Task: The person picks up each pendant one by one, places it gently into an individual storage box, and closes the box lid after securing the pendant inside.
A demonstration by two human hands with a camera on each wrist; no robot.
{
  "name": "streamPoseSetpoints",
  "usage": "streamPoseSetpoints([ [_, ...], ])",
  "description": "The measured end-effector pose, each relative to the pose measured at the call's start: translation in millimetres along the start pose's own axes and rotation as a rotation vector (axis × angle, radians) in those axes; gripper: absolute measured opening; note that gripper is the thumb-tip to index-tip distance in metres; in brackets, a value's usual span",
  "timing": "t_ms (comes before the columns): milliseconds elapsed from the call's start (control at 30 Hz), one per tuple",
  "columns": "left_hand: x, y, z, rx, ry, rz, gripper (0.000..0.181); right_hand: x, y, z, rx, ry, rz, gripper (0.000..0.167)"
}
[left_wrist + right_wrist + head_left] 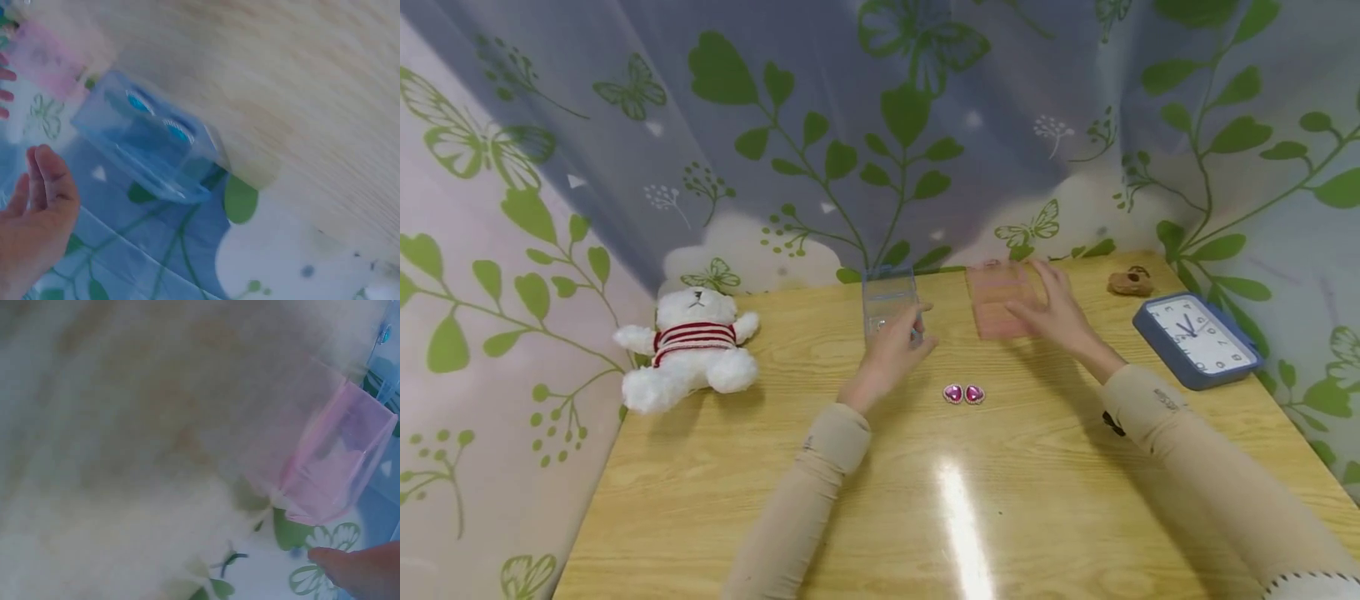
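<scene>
A clear blue box [887, 287] stands at the back of the table. Two blue gems [178, 131] with pale rims show in it in the left wrist view. My left hand [891, 354] is in front of this box, its fingers extended and holding nothing. To the right is a clear pink box [992, 296], also seen in the right wrist view. My right hand [1060, 315] is at its right side, thumb and fingers spread; whether they touch it I cannot tell. Two pink heart-shaped gems [974, 393] lie side by side nearer the front.
On the left lies a white plush bear [692, 342] in a striped shirt. A blue-framed clock [1197, 337] and a small brown object [1130, 282] are at the right. Something dark [1112, 423] shows beside the right sleeve. A patterned curtain [805, 167] hangs behind the table.
</scene>
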State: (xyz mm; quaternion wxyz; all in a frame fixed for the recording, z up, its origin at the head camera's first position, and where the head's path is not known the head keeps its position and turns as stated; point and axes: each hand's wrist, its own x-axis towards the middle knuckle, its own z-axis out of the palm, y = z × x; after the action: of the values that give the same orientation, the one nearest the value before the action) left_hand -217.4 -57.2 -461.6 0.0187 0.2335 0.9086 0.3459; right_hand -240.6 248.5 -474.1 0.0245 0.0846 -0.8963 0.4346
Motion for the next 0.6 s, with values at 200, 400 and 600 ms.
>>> streamPoseSetpoints([
  [200,-3.8,10.1,24.2,0.194,-0.26,0.131,0.058,3.0,15,-1,0.034,-0.051,-0.023,0.101],
  [400,-3.4,15.3,43.7,0.339,-0.346,0.214,0.057,2.8,20,0,0.062,-0.154,0.054,0.098],
  [600,-4.1,16.8,54.5,0.439,-0.384,0.248,0.056,2.1,19,2,0.074,-0.178,0.076,0.094],
])
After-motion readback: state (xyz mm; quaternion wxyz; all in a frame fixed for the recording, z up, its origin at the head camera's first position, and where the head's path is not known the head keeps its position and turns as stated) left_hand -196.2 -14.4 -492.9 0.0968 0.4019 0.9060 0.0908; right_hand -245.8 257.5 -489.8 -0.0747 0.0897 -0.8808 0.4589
